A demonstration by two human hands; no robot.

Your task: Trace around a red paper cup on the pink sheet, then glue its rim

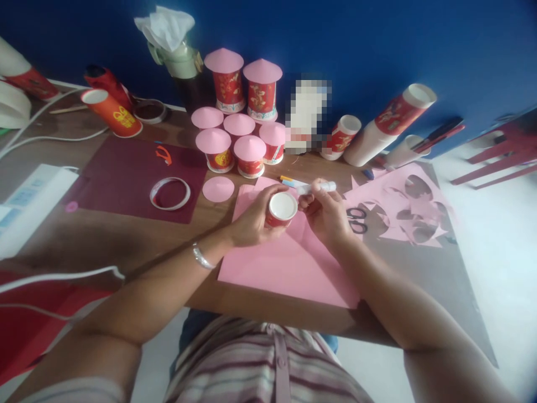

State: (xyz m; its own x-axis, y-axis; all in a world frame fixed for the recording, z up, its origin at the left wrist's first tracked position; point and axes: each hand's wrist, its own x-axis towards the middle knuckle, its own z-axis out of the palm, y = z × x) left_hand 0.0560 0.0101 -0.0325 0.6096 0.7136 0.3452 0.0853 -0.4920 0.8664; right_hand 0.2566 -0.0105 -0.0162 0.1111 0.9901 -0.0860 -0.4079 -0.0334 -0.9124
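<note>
My left hand (250,221) is wrapped round a small red paper cup (277,222) whose white round end faces up. Just right of it, my right hand (329,215) pinches a white glue stick (326,186), its left end near the cup's rim. Both hands are above pink paper sheets (289,268) lying on the table. A flat pink paper disc (218,190) lies to the left of the sheets. Behind it stand several red cups with pink cone tops (213,141).
Scissors (357,220) and cut pink scraps (403,210) lie at right. A tape ring (170,193) rests on a maroon sheet (126,173) at left. Stacked cups (388,123) and a pen holder (406,151) stand at back right; a power strip (33,207) sits at far left.
</note>
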